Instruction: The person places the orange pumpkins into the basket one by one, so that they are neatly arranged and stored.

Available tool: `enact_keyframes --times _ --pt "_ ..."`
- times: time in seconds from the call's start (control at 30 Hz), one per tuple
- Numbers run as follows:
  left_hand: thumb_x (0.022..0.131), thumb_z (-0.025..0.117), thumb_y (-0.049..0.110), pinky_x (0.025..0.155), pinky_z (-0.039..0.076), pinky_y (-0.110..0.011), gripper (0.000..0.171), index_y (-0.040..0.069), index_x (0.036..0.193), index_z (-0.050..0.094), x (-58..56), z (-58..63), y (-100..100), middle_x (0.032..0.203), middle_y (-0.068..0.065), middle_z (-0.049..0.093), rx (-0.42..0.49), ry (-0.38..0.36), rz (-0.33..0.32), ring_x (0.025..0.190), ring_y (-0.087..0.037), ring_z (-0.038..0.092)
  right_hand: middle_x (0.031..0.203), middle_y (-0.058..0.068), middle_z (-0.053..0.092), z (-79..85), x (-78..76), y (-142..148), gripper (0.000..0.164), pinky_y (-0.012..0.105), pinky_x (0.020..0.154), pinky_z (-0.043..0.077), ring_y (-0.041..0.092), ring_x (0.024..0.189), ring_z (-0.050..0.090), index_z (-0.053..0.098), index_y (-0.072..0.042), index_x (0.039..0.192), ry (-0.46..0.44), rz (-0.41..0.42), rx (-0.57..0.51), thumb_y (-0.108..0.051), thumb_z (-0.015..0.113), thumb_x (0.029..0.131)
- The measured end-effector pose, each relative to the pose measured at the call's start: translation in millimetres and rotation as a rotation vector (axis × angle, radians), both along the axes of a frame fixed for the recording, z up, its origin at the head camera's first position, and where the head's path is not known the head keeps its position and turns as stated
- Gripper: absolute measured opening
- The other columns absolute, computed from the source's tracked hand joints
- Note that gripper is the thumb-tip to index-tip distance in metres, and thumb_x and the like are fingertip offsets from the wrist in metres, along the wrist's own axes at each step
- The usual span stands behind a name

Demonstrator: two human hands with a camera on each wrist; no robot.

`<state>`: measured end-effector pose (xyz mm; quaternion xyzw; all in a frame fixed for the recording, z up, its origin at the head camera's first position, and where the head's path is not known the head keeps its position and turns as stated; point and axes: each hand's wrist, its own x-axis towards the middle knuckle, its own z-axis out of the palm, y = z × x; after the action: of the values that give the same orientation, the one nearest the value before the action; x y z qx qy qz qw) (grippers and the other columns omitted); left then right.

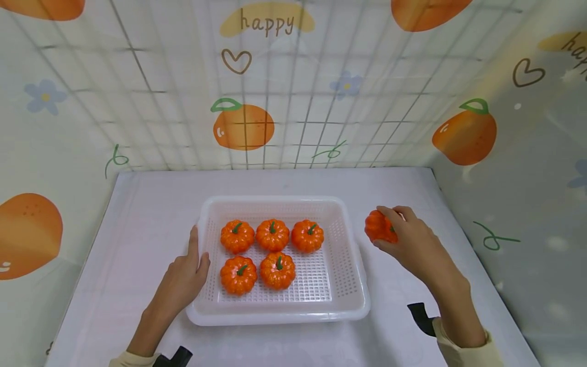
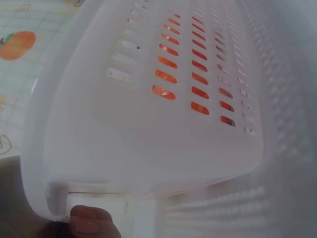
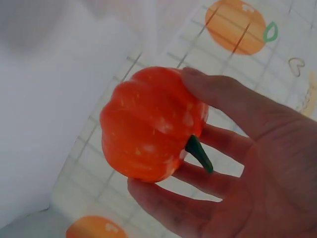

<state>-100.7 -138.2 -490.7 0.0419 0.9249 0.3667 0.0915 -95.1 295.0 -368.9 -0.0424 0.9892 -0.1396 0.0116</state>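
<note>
A white plastic basket (image 1: 312,317) holds several small orange pumpkins with green stems, among them a front-left pumpkin (image 1: 238,275) and a back-right pumpkin (image 1: 308,236). My left hand (image 1: 181,278) holds the basket's left rim, index finger extended along it and thumb over it. In the left wrist view a fingertip (image 2: 88,224) shows beneath the rim; the remaining fingers are mostly hidden. Right of the basket, my right hand (image 1: 415,239) grips another pumpkin (image 3: 148,124) between thumb and fingers. Its green stem (image 3: 199,153) points toward the palm.
A white table (image 1: 151,204) lies under the basket. Printed curtains with oranges stand behind and at both sides, with a wire grid (image 1: 293,102) at the back. Black straps (image 1: 422,318) show at both wrists.
</note>
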Motion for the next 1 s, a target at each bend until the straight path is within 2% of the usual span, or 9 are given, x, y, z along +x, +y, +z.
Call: enact_keyframes --times 0.47,0.77,1.0 --pt "0.102 0.047 0.020 0.043 0.055 -0.030 0.077 0.009 0.160 -0.001 0.1 0.5 0 0.088 -0.021 0.067 0.008 0.006 -0.001 0.052 -0.020 0.066 0.140 0.023 0.045 -5.3 -11.6 -50 0.070 0.058 0.080 0.057 0.045 0.112 0.054 0.048 -0.012 0.146 -0.019 0.086 -0.011 -0.018 0.080 0.085" --pt "0.102 0.048 0.021 0.043 0.055 -0.029 0.076 0.008 0.160 0.000 0.0 1.2 0 0.086 -0.019 0.066 0.007 0.018 -0.002 0.051 -0.019 0.065 0.134 0.016 0.052 -14.5 -16.2 -75 0.065 0.049 0.079 0.059 0.036 0.107 0.058 0.055 -0.014 0.140 -0.014 0.209 -0.003 -0.020 0.084 0.081" --pt "0.103 0.047 0.021 0.042 0.054 -0.028 0.076 0.009 0.160 -0.001 -1.0 -0.7 0 0.088 -0.020 0.067 0.010 0.025 -0.007 0.051 -0.019 0.065 0.129 0.010 0.054 -21.5 -17.0 -88 0.065 0.046 0.080 0.059 0.032 0.106 0.057 0.056 -0.014 0.140 -0.074 0.248 -0.006 -0.020 0.083 0.081"
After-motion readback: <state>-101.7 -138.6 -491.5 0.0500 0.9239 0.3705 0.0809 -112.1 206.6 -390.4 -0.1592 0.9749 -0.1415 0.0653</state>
